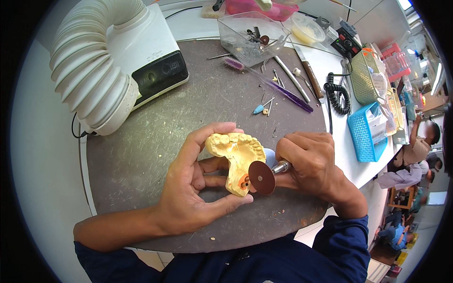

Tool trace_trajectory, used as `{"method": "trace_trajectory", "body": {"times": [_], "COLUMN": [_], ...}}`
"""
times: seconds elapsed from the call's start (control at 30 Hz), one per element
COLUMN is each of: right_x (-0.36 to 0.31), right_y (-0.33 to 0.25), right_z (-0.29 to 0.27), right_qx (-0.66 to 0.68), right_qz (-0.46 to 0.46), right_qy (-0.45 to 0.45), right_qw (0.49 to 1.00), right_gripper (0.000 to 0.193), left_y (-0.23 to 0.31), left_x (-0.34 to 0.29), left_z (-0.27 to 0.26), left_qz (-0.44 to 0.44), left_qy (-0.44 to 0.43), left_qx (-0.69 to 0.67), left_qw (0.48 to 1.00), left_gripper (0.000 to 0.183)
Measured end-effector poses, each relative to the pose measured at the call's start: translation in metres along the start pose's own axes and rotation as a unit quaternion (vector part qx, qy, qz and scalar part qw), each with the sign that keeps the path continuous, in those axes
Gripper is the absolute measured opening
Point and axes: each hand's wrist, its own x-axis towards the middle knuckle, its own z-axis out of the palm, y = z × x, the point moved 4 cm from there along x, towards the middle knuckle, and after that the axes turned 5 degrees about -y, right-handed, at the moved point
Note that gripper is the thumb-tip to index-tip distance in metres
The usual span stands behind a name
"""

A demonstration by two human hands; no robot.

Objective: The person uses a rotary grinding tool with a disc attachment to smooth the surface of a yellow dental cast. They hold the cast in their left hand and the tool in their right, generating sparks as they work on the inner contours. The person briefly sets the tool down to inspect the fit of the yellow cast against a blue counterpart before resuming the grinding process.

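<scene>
Left hand [186,186] grips a yellow, horseshoe-shaped plaster dental model [241,158]; to its right, the right hand [306,162] clasps a silver metal rotary handpiece [281,167] bearing a reddish-brown round disc [262,181].

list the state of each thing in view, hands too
Left hand: gripping dental cast
Right hand: gripping rotary handpiece
Dental cast: held up, teeth visible
Brown disc: mounted on handpiece; can't tell if spinning
Clear bin: uncovered, small parts inside
Blue basket: open-topped, packets inside
Purple brush: lying down
Ribbed hose: bent
</scene>
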Motion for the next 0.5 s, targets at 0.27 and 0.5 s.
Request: {"method": "trace_trajectory", "body": {"times": [0.27, 0.5], "right_x": [0.0017, 0.0014], "right_y": [-0.002, -0.0005], "right_z": [-0.002, -0.001], "right_qx": [-0.022, -0.006], "right_qz": [-0.014, -0.005], "right_qy": [-0.02, 0.004], "right_qw": [0.999, 1.0], "right_gripper": [0.05, 0.052], "left_y": [-0.0009, -0.0005], "left_x": [0.0006, 0.0003], "left_z": [-0.0001, -0.0004], "left_qz": [0.013, 0.004], "left_qy": [-0.003, 0.003], "left_qx": [-0.001, 0.001], "left_qw": [1.0, 1.0], "left_gripper": [0.09, 0.094]}}
